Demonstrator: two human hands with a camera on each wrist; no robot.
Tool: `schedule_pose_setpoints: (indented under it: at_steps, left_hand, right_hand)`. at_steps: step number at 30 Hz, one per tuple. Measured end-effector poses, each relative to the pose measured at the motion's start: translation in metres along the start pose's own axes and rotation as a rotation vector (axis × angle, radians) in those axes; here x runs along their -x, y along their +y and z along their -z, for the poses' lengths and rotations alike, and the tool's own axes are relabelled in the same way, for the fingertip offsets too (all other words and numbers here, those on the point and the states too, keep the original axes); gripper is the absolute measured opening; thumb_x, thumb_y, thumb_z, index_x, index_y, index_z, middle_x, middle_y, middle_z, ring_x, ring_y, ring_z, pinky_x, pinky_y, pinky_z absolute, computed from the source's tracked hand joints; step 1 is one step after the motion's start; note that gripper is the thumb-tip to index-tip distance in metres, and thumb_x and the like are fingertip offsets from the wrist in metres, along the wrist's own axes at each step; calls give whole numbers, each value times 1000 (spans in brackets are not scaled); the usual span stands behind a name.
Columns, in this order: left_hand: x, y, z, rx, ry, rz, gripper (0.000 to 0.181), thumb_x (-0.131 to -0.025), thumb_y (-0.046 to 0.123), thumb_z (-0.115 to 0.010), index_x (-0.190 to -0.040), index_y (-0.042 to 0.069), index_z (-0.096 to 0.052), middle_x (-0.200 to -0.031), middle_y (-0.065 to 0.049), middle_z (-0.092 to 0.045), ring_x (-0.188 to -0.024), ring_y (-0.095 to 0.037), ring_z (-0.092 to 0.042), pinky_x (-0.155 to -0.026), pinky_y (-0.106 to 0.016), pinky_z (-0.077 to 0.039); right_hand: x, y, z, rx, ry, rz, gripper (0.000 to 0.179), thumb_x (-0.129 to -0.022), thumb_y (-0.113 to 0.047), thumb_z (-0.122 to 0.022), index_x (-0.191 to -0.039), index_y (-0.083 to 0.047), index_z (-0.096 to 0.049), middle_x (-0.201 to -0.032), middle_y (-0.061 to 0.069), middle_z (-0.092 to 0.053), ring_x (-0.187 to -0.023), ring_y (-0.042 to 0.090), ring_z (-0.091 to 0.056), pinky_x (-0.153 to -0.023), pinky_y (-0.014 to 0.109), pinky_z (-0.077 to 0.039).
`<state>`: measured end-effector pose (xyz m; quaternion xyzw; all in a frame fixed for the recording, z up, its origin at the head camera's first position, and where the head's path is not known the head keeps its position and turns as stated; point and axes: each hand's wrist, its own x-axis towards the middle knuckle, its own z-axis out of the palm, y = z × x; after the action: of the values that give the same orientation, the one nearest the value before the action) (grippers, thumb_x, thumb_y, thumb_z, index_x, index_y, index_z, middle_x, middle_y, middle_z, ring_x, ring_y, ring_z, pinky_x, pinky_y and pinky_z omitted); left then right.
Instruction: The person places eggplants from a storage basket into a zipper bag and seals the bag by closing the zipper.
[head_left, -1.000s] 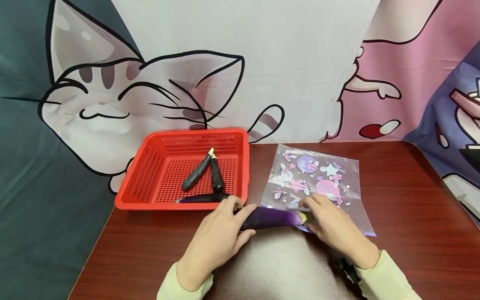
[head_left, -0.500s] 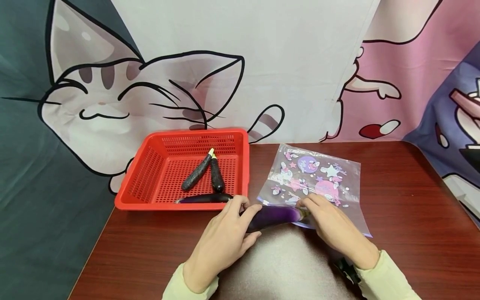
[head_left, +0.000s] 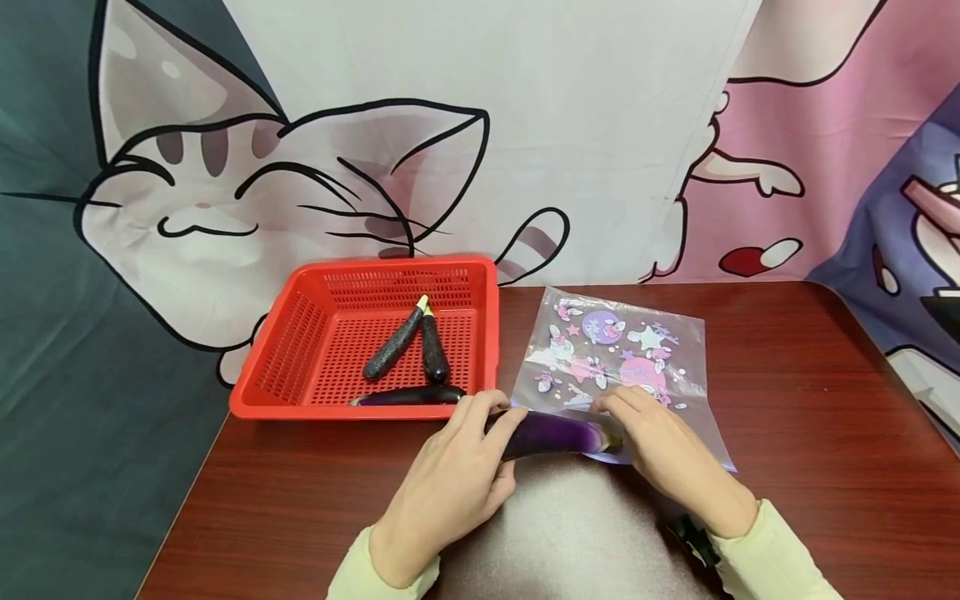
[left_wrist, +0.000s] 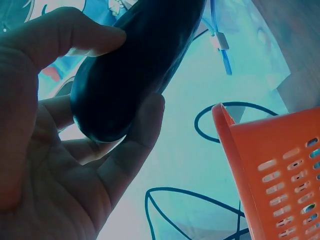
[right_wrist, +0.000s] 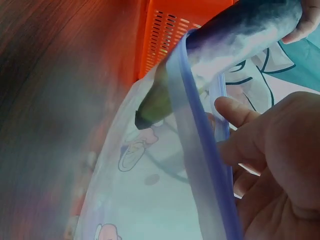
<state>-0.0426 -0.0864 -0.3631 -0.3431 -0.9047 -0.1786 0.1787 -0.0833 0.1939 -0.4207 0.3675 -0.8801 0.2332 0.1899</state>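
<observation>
My left hand [head_left: 450, 479] grips a long purple eggplant [head_left: 551, 435] by its rounded dark end; in the left wrist view the thumb and fingers wrap that end. The eggplant's stem end lies inside the mouth of a clear zip bag [head_left: 615, 350] printed with pink and purple cartoon figures. Through the plastic, in the right wrist view, the greenish stem [right_wrist: 155, 102] shows just past the purple zip strip [right_wrist: 200, 125]. My right hand [head_left: 663, 446] holds the bag's mouth edge, thumb on one side of the strip and fingers behind it.
A red perforated basket [head_left: 300, 410] stands left of the bag, with two dark zucchini-like vegetables [head_left: 408, 342] and another eggplant [head_left: 408, 397] inside. Beneath lies a reddish-brown wooden table [head_left: 810, 400]. A cartoon-printed cloth [head_left: 622, 142] hangs behind it.
My left hand has shifted a little to the right with the eggplant. The bag has slid slightly left, and the stem end now sits within its mouth. My right hand stays almost in place.
</observation>
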Motion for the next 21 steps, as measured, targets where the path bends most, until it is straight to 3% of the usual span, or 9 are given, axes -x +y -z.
schedule_pose_setpoints:
  at_steps: [15,21]
  left_hand:
    - [-3,10,-14,-8,42,24,54,-74,11,-80,-125,11,-65,-118,-6,-56,-109,-21,-55,-78,-32,-55]
    - [-7,14,-21,-17,107,44,52,-74,12,-83,-123,9,-65,-118,-6,-58,-107,-22,-56,-82,-33,-54]
  right_hand:
    - [0,-2,1,-23,38,23,41,-77,18,-57,-110,-5,-63,-109,2,-64,-100,17,-60,-88,31,-46]
    - [0,-3,1,-23,53,15,44,-77,19,-57,-112,-5,-63,-110,2,-65,-100,17,-60,-86,31,-48]
